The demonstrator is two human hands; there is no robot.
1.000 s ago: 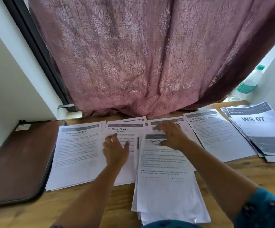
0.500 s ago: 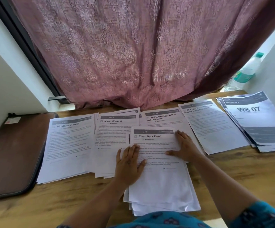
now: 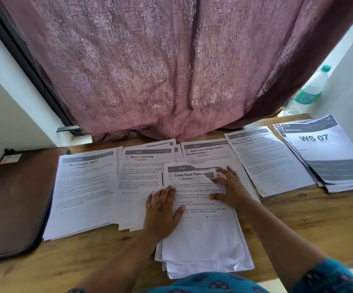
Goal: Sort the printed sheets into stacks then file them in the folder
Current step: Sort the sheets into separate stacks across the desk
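From my remote feed: matt white printed paper sheets (image 3: pixel 203 229) lie across a worktop (image 3: pixel 298 218) of grained, satin-finished wood. A brown folder (image 3: pixel 12 197) looks like smooth leatherette. Behind hangs a mauve woven cloth curtain (image 3: pixel 160 70) with a raised pattern, beside a clear plastic bottle (image 3: pixel 311 89).

A room in a home, by the look of it — a patterned mauve curtain (image 3: pixel 150 70) hangs over a dark-framed window (image 3: pixel 23 60) between plain white walls, above a wooden counter (image 3: pixel 309 218) — a plastic water bottle (image 3: pixel 310 89) stands on it.
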